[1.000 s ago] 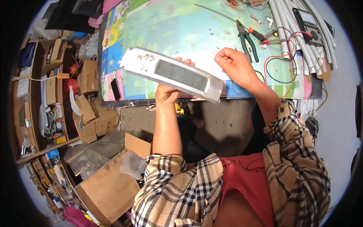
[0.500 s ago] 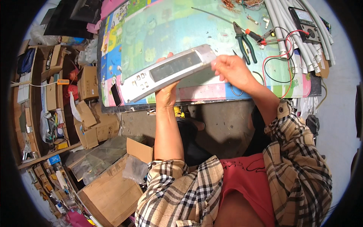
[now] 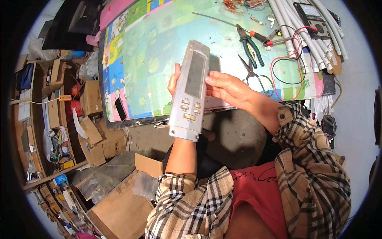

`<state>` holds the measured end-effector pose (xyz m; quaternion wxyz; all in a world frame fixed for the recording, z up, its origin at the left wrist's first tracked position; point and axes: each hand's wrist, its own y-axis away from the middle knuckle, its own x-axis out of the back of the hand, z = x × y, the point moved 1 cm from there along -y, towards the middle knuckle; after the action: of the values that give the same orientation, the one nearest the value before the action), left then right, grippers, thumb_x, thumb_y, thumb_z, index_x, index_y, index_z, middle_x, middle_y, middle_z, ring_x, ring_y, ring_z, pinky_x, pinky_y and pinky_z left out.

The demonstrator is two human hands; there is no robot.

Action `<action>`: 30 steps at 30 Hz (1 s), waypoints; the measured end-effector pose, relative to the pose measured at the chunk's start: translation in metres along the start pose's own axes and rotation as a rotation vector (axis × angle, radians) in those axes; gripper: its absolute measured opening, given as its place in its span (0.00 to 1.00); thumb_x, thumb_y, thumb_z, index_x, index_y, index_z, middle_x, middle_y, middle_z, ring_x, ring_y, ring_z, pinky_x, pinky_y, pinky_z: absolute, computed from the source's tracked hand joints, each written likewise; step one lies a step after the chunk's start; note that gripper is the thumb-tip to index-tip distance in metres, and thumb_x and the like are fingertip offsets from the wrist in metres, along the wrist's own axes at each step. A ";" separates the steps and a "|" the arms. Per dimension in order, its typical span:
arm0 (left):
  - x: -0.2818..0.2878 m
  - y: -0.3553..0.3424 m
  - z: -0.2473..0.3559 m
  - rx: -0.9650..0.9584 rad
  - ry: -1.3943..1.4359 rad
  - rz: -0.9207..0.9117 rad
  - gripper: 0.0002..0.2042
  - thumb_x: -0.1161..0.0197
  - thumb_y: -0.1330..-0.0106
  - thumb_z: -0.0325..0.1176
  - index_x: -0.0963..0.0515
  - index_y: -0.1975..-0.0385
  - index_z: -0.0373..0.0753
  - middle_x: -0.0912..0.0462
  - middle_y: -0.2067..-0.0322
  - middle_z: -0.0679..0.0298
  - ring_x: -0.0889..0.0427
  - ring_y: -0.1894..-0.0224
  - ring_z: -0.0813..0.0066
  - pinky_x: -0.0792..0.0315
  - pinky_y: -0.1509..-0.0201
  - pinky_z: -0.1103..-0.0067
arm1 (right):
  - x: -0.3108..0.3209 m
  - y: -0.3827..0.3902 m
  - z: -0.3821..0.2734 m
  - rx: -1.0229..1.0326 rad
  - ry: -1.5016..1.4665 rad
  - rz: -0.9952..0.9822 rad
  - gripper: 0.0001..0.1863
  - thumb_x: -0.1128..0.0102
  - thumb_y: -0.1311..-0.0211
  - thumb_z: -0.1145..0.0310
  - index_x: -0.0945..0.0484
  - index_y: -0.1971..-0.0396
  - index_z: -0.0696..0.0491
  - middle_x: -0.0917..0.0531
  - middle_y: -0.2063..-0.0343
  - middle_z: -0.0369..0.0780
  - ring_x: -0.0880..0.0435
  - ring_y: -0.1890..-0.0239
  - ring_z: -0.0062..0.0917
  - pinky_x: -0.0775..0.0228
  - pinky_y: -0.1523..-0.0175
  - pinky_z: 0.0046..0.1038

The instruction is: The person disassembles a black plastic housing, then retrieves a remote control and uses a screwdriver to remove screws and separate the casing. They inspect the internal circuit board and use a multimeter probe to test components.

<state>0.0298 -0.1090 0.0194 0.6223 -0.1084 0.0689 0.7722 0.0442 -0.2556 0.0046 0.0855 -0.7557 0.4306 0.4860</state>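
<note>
Tilted above the table's near edge is a long silver display panel (image 3: 201,75) with a narrow dark window and several small buttons below it. My left hand (image 3: 174,79) holds it from beneath, its fingers wrapped round the left edge and its palm hidden behind the panel. At the right edge, the thumb and bent fingers of my right hand (image 3: 229,89) grip the panel's side. To the right of that hand lie black-handled scissors (image 3: 251,73). Beyond them are dark green pliers (image 3: 250,46).
A multimeter (image 3: 314,20) with red and black leads rests on white tubes (image 3: 284,28) at the far right. A phone (image 3: 120,109) lies near the table's left edge. Cardboard boxes (image 3: 90,97) and wooden shelves (image 3: 39,119) fill the left side.
The display panel has swung from lying slantwise to nearly upright in view, its button end now toward me. My right hand has shifted left and down along with it, uncovering the scissors.
</note>
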 end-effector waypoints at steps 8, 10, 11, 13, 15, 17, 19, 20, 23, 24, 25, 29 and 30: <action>0.002 0.002 -0.008 -0.586 -1.025 -0.091 0.29 0.37 0.41 0.24 0.37 0.39 0.39 0.27 0.45 0.48 0.23 0.46 0.59 0.27 0.46 0.72 | 0.001 -0.002 -0.022 0.168 0.239 0.191 0.19 0.43 0.35 0.68 0.34 0.48 0.57 0.22 0.57 0.42 0.24 0.53 0.24 0.34 0.45 0.29; 0.029 -0.008 -0.018 -0.363 -1.073 -0.170 0.28 0.36 0.42 0.26 0.35 0.40 0.36 0.26 0.46 0.47 0.23 0.46 0.53 0.26 0.46 0.70 | 0.002 -0.001 -0.031 0.165 0.383 0.309 0.17 0.42 0.36 0.68 0.33 0.50 0.55 0.21 0.57 0.41 0.23 0.53 0.22 0.33 0.45 0.26; 0.037 -0.012 -0.019 -0.206 -1.098 -0.152 0.25 0.38 0.42 0.24 0.33 0.42 0.36 0.24 0.48 0.47 0.22 0.47 0.55 0.26 0.46 0.70 | 0.001 -0.002 -0.034 0.215 0.458 0.331 0.16 0.41 0.37 0.70 0.32 0.52 0.56 0.19 0.60 0.40 0.22 0.55 0.21 0.32 0.48 0.25; 0.045 -0.015 -0.021 -0.070 -1.070 -0.086 0.18 0.39 0.40 0.23 0.26 0.49 0.34 0.18 0.57 0.50 0.18 0.52 0.61 0.26 0.48 0.71 | 0.004 -0.001 -0.036 0.269 0.539 0.368 0.16 0.41 0.38 0.72 0.32 0.52 0.57 0.19 0.60 0.40 0.22 0.57 0.21 0.31 0.49 0.24; 0.050 -0.015 -0.019 -0.041 -1.044 -0.085 0.16 0.40 0.39 0.23 0.25 0.50 0.35 0.17 0.58 0.51 0.17 0.54 0.64 0.25 0.49 0.73 | 0.011 -0.002 -0.036 0.314 0.589 0.385 0.23 0.39 0.41 0.73 0.36 0.48 0.63 0.19 0.62 0.44 0.20 0.57 0.24 0.29 0.51 0.24; 0.047 -0.016 -0.016 -0.056 -1.018 -0.080 0.11 0.41 0.37 0.25 0.22 0.55 0.33 0.15 0.65 0.55 0.15 0.61 0.70 0.24 0.54 0.76 | 0.012 -0.002 -0.036 0.332 0.631 0.412 0.22 0.39 0.41 0.73 0.35 0.49 0.62 0.19 0.63 0.43 0.20 0.58 0.24 0.29 0.51 0.24; 0.043 -0.016 -0.015 0.057 -0.953 -0.115 0.09 0.41 0.36 0.27 0.21 0.59 0.32 0.15 0.69 0.57 0.15 0.66 0.73 0.24 0.59 0.78 | 0.013 -0.001 -0.037 0.334 0.665 0.431 0.21 0.38 0.41 0.72 0.34 0.51 0.62 0.19 0.64 0.43 0.20 0.59 0.23 0.29 0.52 0.24; 0.042 -0.015 -0.014 0.114 -0.923 -0.131 0.08 0.41 0.35 0.29 0.21 0.60 0.32 0.15 0.72 0.59 0.15 0.68 0.75 0.24 0.62 0.79 | 0.013 0.000 -0.037 0.327 0.677 0.436 0.21 0.38 0.42 0.72 0.33 0.51 0.62 0.19 0.64 0.43 0.20 0.60 0.23 0.29 0.52 0.24; 0.036 -0.012 -0.017 0.194 -0.882 -0.102 0.09 0.39 0.35 0.33 0.21 0.71 0.32 0.19 0.80 0.65 0.21 0.79 0.82 0.29 0.75 0.84 | 0.014 0.001 -0.038 0.320 0.706 0.453 0.20 0.38 0.42 0.72 0.32 0.53 0.62 0.18 0.64 0.43 0.20 0.60 0.23 0.29 0.53 0.24; 0.035 -0.012 -0.017 0.214 -0.899 -0.099 0.10 0.39 0.35 0.33 0.21 0.73 0.33 0.20 0.81 0.66 0.22 0.80 0.82 0.30 0.77 0.84 | 0.014 0.000 -0.039 0.320 0.713 0.459 0.20 0.38 0.42 0.71 0.32 0.53 0.62 0.18 0.65 0.43 0.20 0.60 0.22 0.29 0.54 0.24; 0.033 -0.012 -0.016 0.227 -0.871 -0.097 0.10 0.39 0.35 0.33 0.22 0.74 0.34 0.21 0.82 0.66 0.23 0.81 0.83 0.31 0.78 0.85 | 0.016 0.000 -0.039 0.316 0.718 0.462 0.20 0.37 0.42 0.71 0.32 0.53 0.62 0.18 0.65 0.43 0.20 0.61 0.22 0.29 0.54 0.23; 0.029 -0.008 -0.018 0.241 -0.707 -0.104 0.12 0.39 0.35 0.34 0.24 0.78 0.36 0.24 0.85 0.69 0.26 0.83 0.85 0.35 0.80 0.86 | 0.023 -0.002 -0.041 0.289 0.737 0.481 0.20 0.37 0.42 0.71 0.31 0.53 0.61 0.18 0.66 0.43 0.20 0.61 0.22 0.29 0.55 0.23; 0.028 -0.007 -0.020 0.234 -0.653 -0.109 0.12 0.39 0.34 0.34 0.25 0.79 0.36 0.25 0.85 0.70 0.26 0.83 0.85 0.35 0.81 0.86 | 0.024 -0.003 -0.041 0.279 0.743 0.486 0.20 0.36 0.42 0.70 0.31 0.53 0.61 0.18 0.66 0.43 0.20 0.61 0.22 0.29 0.56 0.23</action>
<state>0.0322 -0.0855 -0.0067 0.6601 0.2129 -0.0515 0.7185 0.0766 -0.2898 0.0056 -0.0901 -0.7369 0.6581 0.1257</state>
